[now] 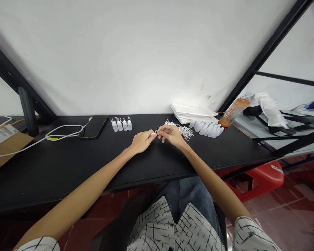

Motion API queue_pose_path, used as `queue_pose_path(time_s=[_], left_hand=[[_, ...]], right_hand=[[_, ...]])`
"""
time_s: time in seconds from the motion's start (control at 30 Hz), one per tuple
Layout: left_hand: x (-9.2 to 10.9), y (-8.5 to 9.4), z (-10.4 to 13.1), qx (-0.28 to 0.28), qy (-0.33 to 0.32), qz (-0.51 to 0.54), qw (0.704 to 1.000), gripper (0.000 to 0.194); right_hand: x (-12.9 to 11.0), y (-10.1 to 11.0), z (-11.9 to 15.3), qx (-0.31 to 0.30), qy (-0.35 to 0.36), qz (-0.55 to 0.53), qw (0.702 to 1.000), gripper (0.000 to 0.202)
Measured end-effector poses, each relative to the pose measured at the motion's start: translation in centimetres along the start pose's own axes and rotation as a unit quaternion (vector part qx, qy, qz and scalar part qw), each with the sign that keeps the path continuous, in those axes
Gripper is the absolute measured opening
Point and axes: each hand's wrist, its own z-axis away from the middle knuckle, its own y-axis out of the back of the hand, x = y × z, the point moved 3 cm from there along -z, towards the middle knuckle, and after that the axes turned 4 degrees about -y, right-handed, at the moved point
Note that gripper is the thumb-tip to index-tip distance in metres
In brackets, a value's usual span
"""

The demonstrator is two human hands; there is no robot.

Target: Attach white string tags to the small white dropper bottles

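Over the black table (94, 164), my left hand (142, 141) is closed in a pinch on a small white piece (154, 134), mostly hidden by the fingers. A thin white string loop (156, 131) rises from it, and the thumb and fingertips of my right hand (172, 135) pinch at that loop. Just beyond my right hand lie a pile of white string loops (186, 133) and some small white tips (169, 122). To the right, several translucent squeeze bottles (206, 129) lie in a row. Several capped bottles (122, 124) with loops stand upright on the left.
A dark phone (94, 126) with a white cable (65, 130) rests at left, near a cardboard box (7, 144). White folded packets (193, 113) lie at the back, beside a tilted orange drink bottle (234, 111). Black frame bars (267, 42) slope at both sides.
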Motion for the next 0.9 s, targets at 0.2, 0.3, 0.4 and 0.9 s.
queue_pose_path(time_s=[0.2, 0.3, 0.4, 0.9], left_hand=[[0.0, 0.1, 0.0, -0.017, 0.012, 0.014, 1.0, 0.042], [0.0, 0.1, 0.1, -0.019, 0.007, 0.022, 1.0, 0.042], [0.0, 0.1, 0.1, -0.02, 0.004, 0.024, 1.0, 0.041], [-0.4, -0.2, -0.2, 0.011, -0.03, -0.002, 0.999, 0.038]], right_hand=[[-0.1, -0.1, 0.1, -0.01, -0.007, 0.007, 1.0, 0.029], [0.0, -0.1, 0.1, -0.016, -0.007, 0.011, 1.0, 0.029], [0.2, -0.2, 0.1, -0.016, -0.003, 0.016, 1.0, 0.028], [1.8, -0.3, -0.3, -0.016, 0.003, 0.05, 0.999, 0.029]])
